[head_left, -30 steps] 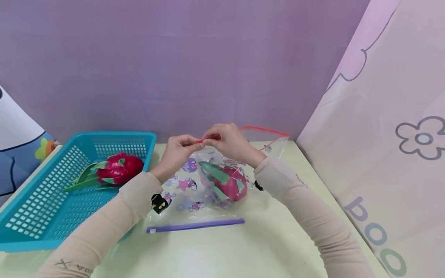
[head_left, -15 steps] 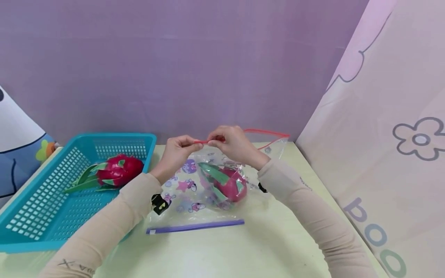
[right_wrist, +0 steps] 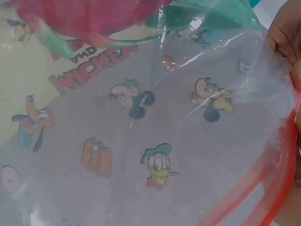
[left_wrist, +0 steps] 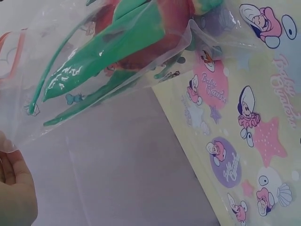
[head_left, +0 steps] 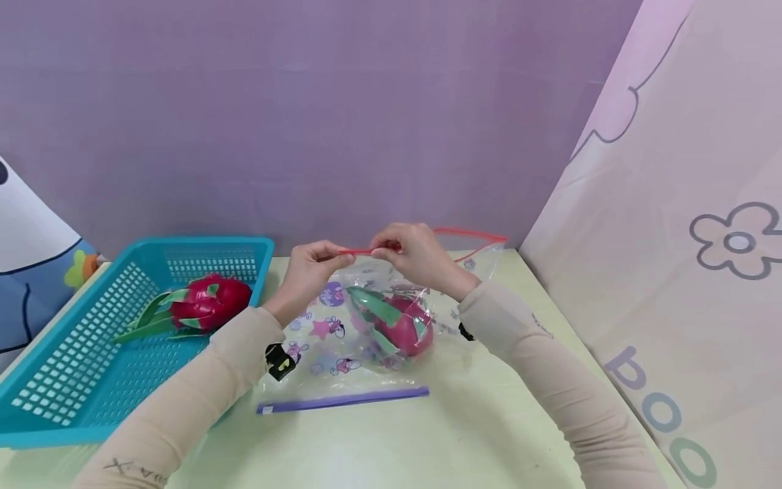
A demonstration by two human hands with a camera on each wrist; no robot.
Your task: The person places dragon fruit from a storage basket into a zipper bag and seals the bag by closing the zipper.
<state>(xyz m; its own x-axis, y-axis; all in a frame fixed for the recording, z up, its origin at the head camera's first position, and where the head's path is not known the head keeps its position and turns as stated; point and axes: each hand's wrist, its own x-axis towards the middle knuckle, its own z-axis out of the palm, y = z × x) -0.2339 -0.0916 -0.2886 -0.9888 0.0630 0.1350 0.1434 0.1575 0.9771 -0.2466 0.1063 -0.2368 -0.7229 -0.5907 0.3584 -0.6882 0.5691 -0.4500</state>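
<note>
My left hand (head_left: 310, 275) pinches the left end of the red zip strip (head_left: 360, 252) on a clear plastic zip bag (right_wrist: 127, 141) printed with cartoon figures. Just to the right, my right hand (head_left: 421, 255) pinches the same strip between thumb and fingers. Beyond it the strip splits into two lines and the bag mouth gapes. Inside the bag sits a red dragon fruit (head_left: 412, 333) with long green leaves, also visible through the film in both wrist views. Under and in front of it lies a second printed zip bag (head_left: 324, 370) with a purple strip (head_left: 342, 401).
A teal plastic basket (head_left: 79, 429) stands at the left, holding another dragon fruit (head_left: 216, 301). The pale table (head_left: 366, 448) meets a purple cloth (head_left: 366, 122) behind and a printed cloth panel (head_left: 672, 285) at the right.
My right hand has slid a little to the right along the red strip, away from my left hand, so more strip shows between them. My left hand keeps its hold.
</note>
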